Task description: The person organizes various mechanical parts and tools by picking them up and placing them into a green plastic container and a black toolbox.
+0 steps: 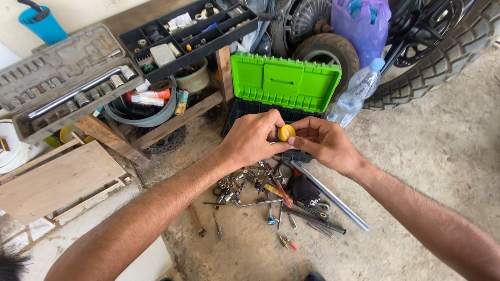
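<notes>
Now | both hands (289, 138) pinch yellow disc (286, 132) | green toolbox (284, 83) open | tray (190, 34) holds small parts

This is looking like a small repair workshop for motorcycles or other vehicles. A knobby tyre (442, 57) and a smaller wheel (328, 52) are leaning at the back of a rough concrete floor (442, 156). A grey socket set case (62, 78) and a black parts organiser (192, 31) are sitting on a crude wooden stand (177, 119), with a bowl of cans and tubes underneath. An open green toolbox (284, 80) is standing on the ground, and loose sockets, bits and a metal rod (330, 195) are lying scattered before it.
</notes>
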